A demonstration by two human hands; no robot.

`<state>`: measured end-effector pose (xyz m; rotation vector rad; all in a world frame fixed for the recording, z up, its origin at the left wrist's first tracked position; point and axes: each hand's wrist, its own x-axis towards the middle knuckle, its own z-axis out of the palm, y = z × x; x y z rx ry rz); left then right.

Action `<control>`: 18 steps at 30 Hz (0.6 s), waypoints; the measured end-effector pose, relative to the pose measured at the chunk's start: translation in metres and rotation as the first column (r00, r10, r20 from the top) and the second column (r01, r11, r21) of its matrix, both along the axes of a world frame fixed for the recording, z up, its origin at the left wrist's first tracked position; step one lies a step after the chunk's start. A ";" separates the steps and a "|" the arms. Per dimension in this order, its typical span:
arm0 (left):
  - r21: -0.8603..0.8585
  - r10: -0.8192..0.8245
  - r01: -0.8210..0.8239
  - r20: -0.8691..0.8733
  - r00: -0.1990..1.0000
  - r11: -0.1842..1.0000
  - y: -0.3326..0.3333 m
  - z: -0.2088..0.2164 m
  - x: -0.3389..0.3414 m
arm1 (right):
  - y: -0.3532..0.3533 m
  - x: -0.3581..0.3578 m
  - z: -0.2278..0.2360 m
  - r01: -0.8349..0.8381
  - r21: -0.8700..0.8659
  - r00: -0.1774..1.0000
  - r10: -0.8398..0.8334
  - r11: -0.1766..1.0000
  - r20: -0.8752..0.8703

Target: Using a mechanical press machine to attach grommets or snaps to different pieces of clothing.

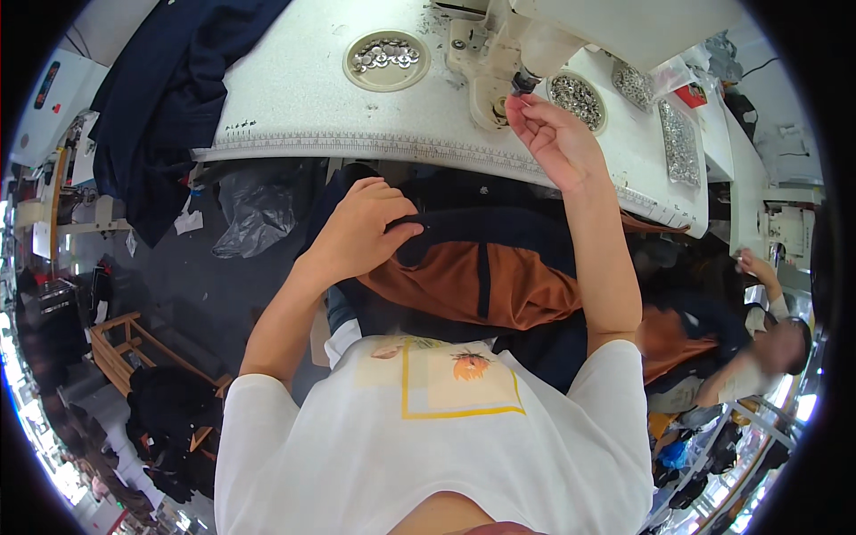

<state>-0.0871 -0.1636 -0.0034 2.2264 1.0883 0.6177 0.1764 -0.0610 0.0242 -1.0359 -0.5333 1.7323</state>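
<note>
Across my lap lies a navy garment [526,227] with a rust-brown lining [446,285] folded outward. My left hand [361,227] is closed on the garment's navy edge, its thumb along the top of the fold. Over the white table, my right hand [557,134] reaches up to the press machine [539,45], thumb and fingertips pinched together just under its dark upper die [524,83]. Whatever sits between those fingertips is too small to make out. Below them, the lower die [501,109] is partly covered by the hand.
A round dish [353,77] of silver snap parts stands left of the machine; another pile of metal parts [575,96] is at its right. Bags of fasteners [679,147] lie farther right. A ruler strip [374,144] lines the table edge. Navy cloth [169,98] hangs at left. A co-worker [780,348] sits at right.
</note>
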 end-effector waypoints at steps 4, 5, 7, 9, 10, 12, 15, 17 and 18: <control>-0.017 -0.005 0.005 0.002 1.000 1.000 0.000 -0.002 -0.002 | -0.002 0.001 0.000 -0.009 -0.015 1.000 0.010 1.000 0.001; -0.009 0.002 -0.002 0.020 1.000 1.000 0.000 -0.003 -0.002 | -0.002 0.000 0.000 0.005 -0.013 1.000 -0.005 1.000 0.014; -0.004 0.012 -0.012 0.041 0.999 1.000 0.000 -0.004 -0.002 | -0.002 -0.001 0.001 0.016 -0.013 0.999 -0.016 1.000 0.030; -0.002 0.000 0.000 0.044 0.999 1.000 0.002 -0.005 -0.002 | -0.003 -0.002 0.005 0.054 -0.019 0.998 -0.054 0.998 0.024; -0.004 0.001 -0.001 0.048 0.999 1.000 0.003 -0.005 -0.003 | -0.004 -0.002 0.006 0.053 -0.021 0.998 -0.052 0.998 0.027; -0.004 -0.006 0.006 0.041 0.999 1.000 0.002 -0.004 -0.004 | -0.006 -0.002 0.012 0.075 -0.039 0.997 -0.076 0.996 -0.030; -0.013 -0.004 0.005 0.044 0.999 1.000 0.004 -0.005 -0.004 | -0.007 -0.009 0.024 0.128 -0.086 0.975 -0.142 0.988 -0.171; -0.020 0.002 -0.001 0.052 0.999 1.000 0.005 -0.006 -0.004 | -0.010 -0.018 0.032 0.176 -0.117 0.958 -0.198 0.977 -0.208; -0.025 0.005 -0.003 0.056 0.998 1.000 0.005 -0.007 -0.004 | -0.010 -0.021 0.034 0.226 -0.149 0.934 -0.257 0.963 -0.247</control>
